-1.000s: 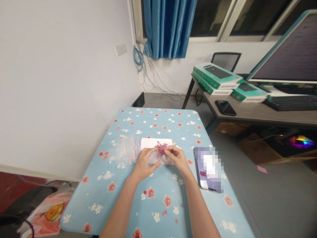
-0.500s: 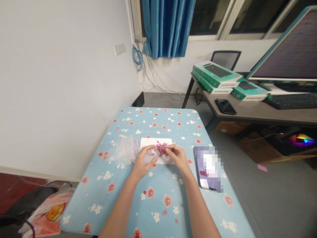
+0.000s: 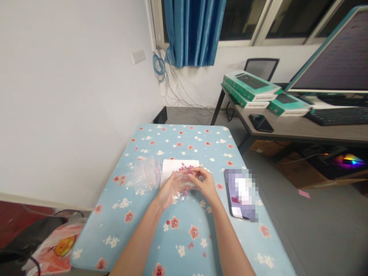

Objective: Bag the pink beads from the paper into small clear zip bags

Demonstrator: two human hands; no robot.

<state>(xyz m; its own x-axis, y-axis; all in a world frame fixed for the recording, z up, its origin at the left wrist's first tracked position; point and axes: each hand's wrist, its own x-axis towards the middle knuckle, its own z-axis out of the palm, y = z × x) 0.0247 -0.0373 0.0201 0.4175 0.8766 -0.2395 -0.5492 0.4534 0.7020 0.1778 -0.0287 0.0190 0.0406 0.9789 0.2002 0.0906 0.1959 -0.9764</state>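
Note:
A small clear plastic bag [image 3: 181, 194] is in my left hand [image 3: 169, 191], its open side turned toward the right, with a few pink pieces inside. My right hand [image 3: 204, 181] is closed in a pinch at the bag's mouth, and what lies between its fingertips is hidden. Behind the fingers a pile of small pink bud-like pieces [image 3: 184, 167] rests on a white sheet of paper [image 3: 170, 165]. More clear zip bags with red strips [image 3: 145, 174] lie left of the paper.
The table [image 3: 161, 245] wears a blue flowered cover. On its right lies a phone [image 3: 241, 195], partly pixelated. Beyond stands a desk [image 3: 290, 130] with keyboard boxes [image 3: 253, 86], a monitor [image 3: 333, 57] and another phone [image 3: 261, 122]. An orange-white bag [image 3: 54, 245] sits low at left.
My left hand has turned and drawn the bag lower, in front of the pile. Pink pieces now show inside the bag. My right hand has shifted slightly left, over to the bag's mouth.

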